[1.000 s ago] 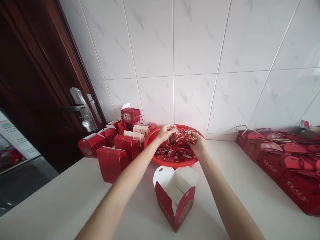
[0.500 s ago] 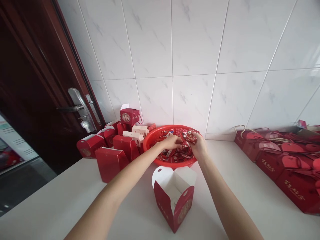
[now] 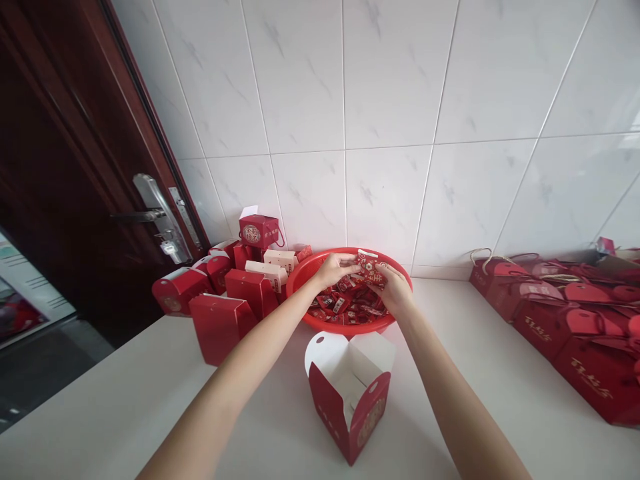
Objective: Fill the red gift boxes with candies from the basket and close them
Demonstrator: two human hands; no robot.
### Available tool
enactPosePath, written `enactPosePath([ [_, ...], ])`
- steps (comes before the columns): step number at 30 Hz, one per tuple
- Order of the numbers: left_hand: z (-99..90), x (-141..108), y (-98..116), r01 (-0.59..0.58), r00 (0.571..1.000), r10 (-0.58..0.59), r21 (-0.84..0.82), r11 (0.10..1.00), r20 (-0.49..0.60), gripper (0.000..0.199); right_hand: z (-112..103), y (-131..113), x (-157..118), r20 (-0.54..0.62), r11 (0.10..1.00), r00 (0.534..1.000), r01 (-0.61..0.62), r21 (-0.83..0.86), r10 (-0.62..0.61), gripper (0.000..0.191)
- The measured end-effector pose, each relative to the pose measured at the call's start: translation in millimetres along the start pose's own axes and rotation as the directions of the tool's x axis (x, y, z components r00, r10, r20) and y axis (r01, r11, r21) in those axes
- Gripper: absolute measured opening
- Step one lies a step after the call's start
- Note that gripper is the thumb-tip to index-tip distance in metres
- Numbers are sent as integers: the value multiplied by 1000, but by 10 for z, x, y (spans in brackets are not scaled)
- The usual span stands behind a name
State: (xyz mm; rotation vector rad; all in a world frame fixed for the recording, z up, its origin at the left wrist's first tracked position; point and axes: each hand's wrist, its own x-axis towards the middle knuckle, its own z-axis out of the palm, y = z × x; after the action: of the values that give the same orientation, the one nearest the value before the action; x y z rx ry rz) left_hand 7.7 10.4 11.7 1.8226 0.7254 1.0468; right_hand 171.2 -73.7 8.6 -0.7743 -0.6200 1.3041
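Taking the basket as our clock centre, we are seeing one open card box [image 3: 373, 420] standing at six o'clock, red outside, white inside. The smooth white tabletop [image 3: 465, 347] is giving us a wide strip towards four; its left edge is slanting off between eight and nine. The one round plastic basket [image 3: 340, 329] is holding glossy wrapped pieces [image 3: 345, 305], too jumbled for counting. Over it, towards one o'clock, our right hand [image 3: 397, 290] is pinching one flat printed packet [image 3: 371, 268] between thumb and fingers. Our left hand [image 3: 334, 270] is bringing its fingertips together at the packet's left edge; we cannot tell whether they are gripping. Two tall red boxes [image 3: 220, 327] and two cream boxes [image 3: 267, 275] are standing around nine; lidded boxes [image 3: 565, 333] are crowding three. Glossy tiles [image 3: 390, 87] are rising at twelve.
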Motion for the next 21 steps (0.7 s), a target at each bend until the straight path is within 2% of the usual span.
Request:
enactPosePath([
  [6,-10,-40,37,50,998,-49,-15,999,45,53,-2,-8,-10,34,1000,999,-17,-21,18,10],
  [10,-49,3,8,72,995,-75,-34,997,-72,44,7,-17,-21,-27,999,1000,7,37,-6,10],
  [13,-178,45,-38,135,969,-97,158,978,-226,29,15,-26,-25,-63,995,998,33,96,-27,14],
  [15,-323,36,-74,217,954,-132,319,922,-268,18,19,-32,-22,-84,992,996,25,121,-15,17],
  [17,-489,-12,-111,276,953,-189,416,866,-237,5,20,-34,-13,-98,991,995,3,133,10,18],
  [21,-744,-154,-203,342,937,-324,536,772,-131,20,11,-21,12,-85,989,996,-12,147,25,18],
])
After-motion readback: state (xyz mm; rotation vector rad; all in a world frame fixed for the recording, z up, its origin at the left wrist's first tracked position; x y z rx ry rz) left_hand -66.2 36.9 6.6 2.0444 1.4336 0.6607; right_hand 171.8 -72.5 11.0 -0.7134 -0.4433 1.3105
